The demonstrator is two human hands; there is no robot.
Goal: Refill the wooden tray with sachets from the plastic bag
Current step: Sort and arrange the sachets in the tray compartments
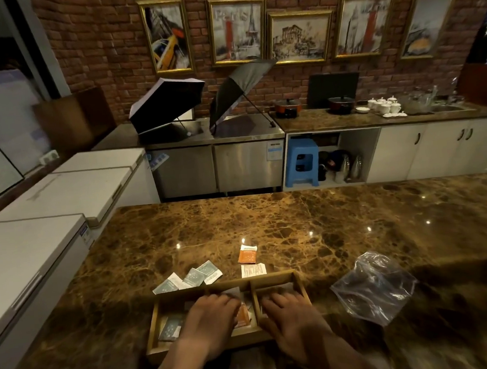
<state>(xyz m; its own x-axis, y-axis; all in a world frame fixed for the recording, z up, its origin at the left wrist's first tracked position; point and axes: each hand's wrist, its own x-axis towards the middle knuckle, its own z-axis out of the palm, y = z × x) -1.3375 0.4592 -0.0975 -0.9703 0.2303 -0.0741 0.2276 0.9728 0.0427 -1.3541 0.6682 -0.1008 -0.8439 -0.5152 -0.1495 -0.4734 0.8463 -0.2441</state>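
Head view: one frame, looking down across a brown marbled tabletop [298, 223].
Wooden tray [273, 278]: three compartments, at the near tabletop edge, directly under both hands.
Left hand [210, 318]: palm down over the middle compartment, fingers spread and loosely curved; whether it grips anything, cannot tell.
Right hand [289, 316]: palm down over the right compartment, fingers resting inside; grasp cannot be told, contents hidden.
Tray contents: teal sachet [169, 328] in the left compartment; orange sachet [242, 315] in the middle, partly under the left hand.
Loose sachets: teal-and-white sachets [190, 277] fanned just beyond the tray's far left rim; white sachet [253, 270] at the far rim; another orange sachet [248, 254] just behind it.
Plastic bag [374, 286]: clear, crumpled, right of the tray, apart from it.
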